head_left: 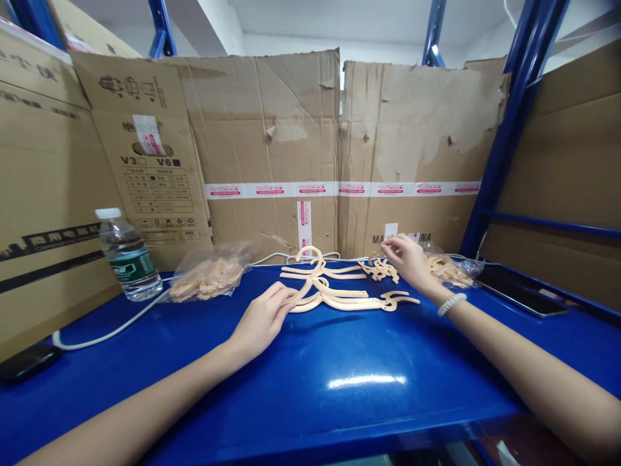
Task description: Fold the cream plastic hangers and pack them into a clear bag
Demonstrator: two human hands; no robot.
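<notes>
My left hand [264,317] is closed on a pale curved wooden strip [305,290], pinched between thumb and fingers at the left of a joined frame. That frame is made of several long pale wooden strips [344,303], with a hooked piece [308,251] rising at its far end. A small forked wooden piece [389,301] is at its right end. My right hand [405,255] is raised just above and right of a heap of small curved wooden pieces [381,268]. Its fingertips are pinched together; what they hold, if anything, is too small to make out.
Clear plastic bags of wooden pieces lie at left [208,277] and right [449,268]. A water bottle [129,255], a white cable [109,336] and a dark object [29,362] are on the left. A phone [521,291] lies right. Cardboard [272,142] walls the blue shelf [310,395].
</notes>
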